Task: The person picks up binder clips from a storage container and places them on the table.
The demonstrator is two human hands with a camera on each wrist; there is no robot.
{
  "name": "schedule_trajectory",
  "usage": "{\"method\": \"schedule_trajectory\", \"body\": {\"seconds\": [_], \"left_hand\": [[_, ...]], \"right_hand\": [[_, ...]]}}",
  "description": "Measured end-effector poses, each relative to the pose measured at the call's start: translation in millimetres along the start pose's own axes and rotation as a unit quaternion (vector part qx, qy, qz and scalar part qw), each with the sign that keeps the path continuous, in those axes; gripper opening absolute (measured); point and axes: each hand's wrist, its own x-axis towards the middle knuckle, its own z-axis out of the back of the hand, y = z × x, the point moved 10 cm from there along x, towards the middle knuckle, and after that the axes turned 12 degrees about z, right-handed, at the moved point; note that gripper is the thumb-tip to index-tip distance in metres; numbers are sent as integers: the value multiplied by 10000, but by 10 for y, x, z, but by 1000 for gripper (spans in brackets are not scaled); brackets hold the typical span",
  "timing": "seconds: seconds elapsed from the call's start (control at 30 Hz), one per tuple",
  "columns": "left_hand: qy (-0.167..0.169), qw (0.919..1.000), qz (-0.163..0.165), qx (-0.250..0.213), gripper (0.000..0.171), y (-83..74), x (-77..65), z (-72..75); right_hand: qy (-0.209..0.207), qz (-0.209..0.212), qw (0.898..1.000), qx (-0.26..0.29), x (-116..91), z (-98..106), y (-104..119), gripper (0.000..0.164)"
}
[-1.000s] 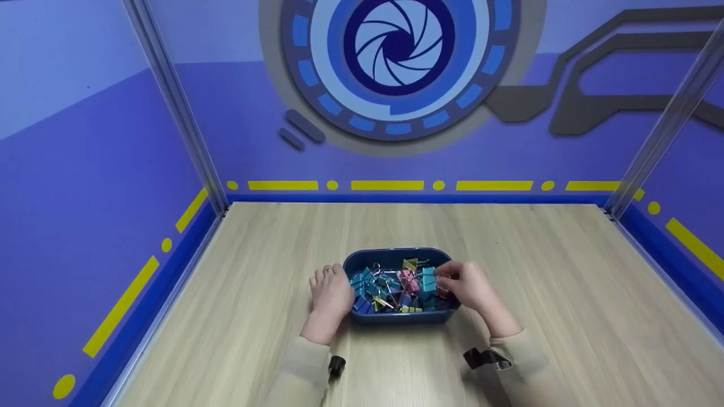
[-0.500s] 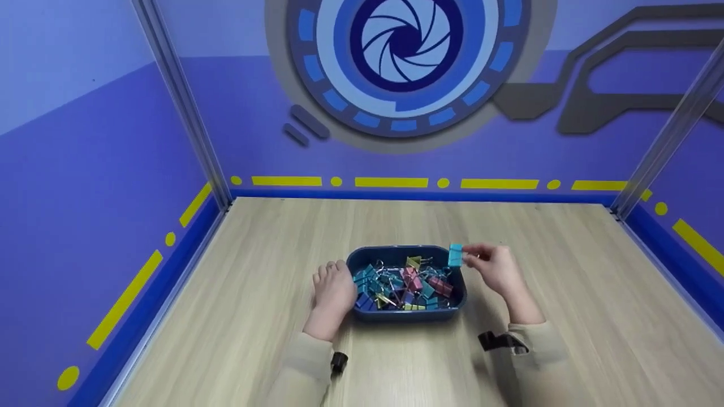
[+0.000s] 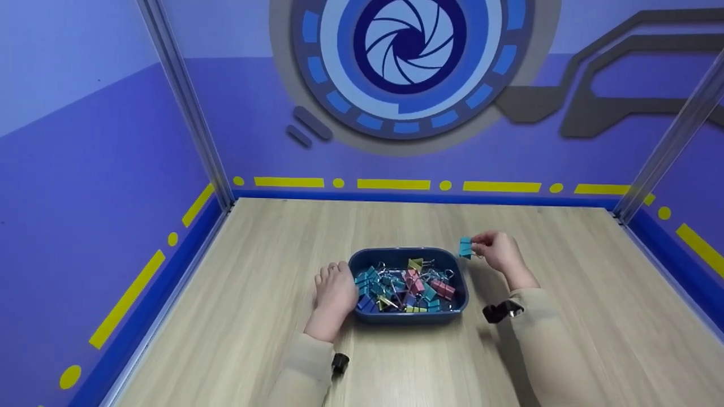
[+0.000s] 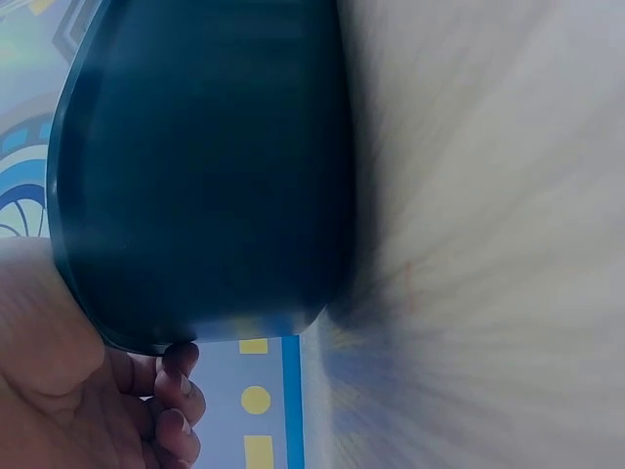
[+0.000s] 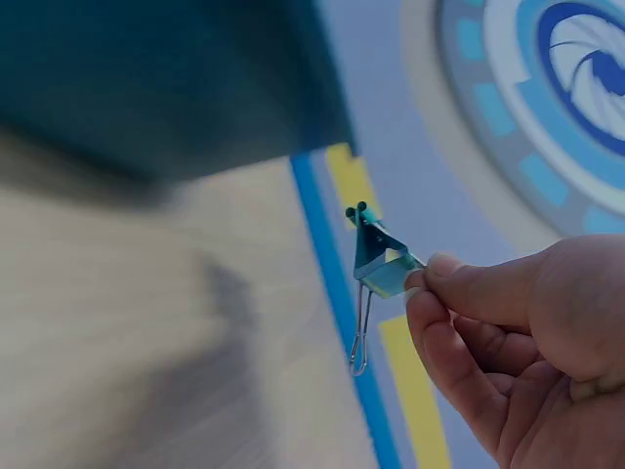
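Note:
A dark blue plastic box (image 3: 407, 320) with rounded corners stands on the table. Inside it lie several binder clips (image 3: 414, 281) in teal, pink, yellow and blue. My left hand (image 3: 336, 294) holds the box's left end; the left wrist view shows curled fingers (image 4: 181, 391) by the rim, with the thumb's tip hidden. Beyond the back right corner, my right hand (image 3: 500, 251) pinches a teal binder clip (image 3: 465, 247) between thumb and fingertips. The clip hangs in the air, and one loose wire handle (image 5: 361, 342) points down in the right wrist view.
The wooden tabletop (image 3: 243, 316) runs back to a blue printed wall (image 3: 226, 124) with yellow dashes. Metal posts (image 3: 192, 113) stand at the corners. Black camera mounts (image 3: 503, 311) sit on both wrists over beige sleeves.
My right hand has lifted the teal binder clip out of the box and carried it up and right, past the rim. My left hand stays at the box's left end.

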Motion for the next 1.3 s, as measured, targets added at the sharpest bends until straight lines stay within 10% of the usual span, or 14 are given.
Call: {"method": "schedule_trajectory", "body": {"seconds": [1.0,1.3], "left_hand": [[70,10000,56,-26,25,0,13,-12],[110,9999,107,20,25,8,9,-25]], "right_hand": [[1272,-174,9908,-420,190,-349,-205,15],[813,846,9887,-931,196,-151,147,22]]}}
